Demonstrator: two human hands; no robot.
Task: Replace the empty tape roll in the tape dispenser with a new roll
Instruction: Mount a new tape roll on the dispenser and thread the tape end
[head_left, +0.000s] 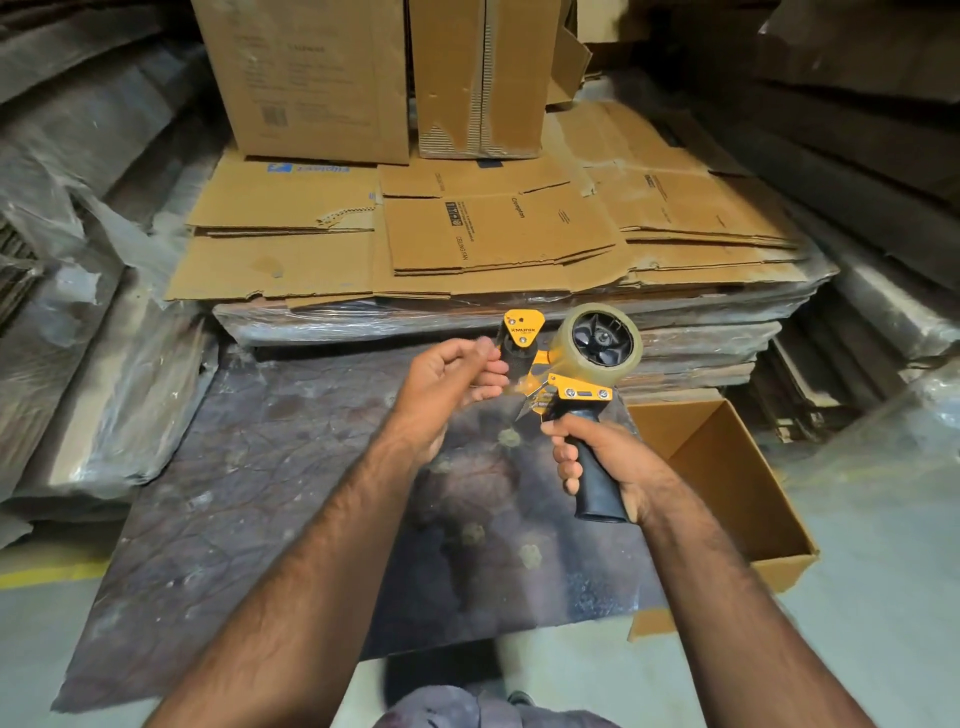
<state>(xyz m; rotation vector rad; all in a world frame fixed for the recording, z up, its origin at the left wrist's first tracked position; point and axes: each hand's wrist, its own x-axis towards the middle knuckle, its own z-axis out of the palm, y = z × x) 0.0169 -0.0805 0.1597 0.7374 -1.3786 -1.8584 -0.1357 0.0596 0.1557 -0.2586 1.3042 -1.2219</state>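
New tape roll (597, 340) seated; tape end lies left of it.
Right hand (597, 457) grasps the dispenser handle (597, 483); nearer left hand (452, 379) pinches at the roller (517, 358).

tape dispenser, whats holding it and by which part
The right hand grips the tape dispenser by its black handle. The left hand pinches at the front by the roller, apparently the tape end; what exactly it holds cannot be told.
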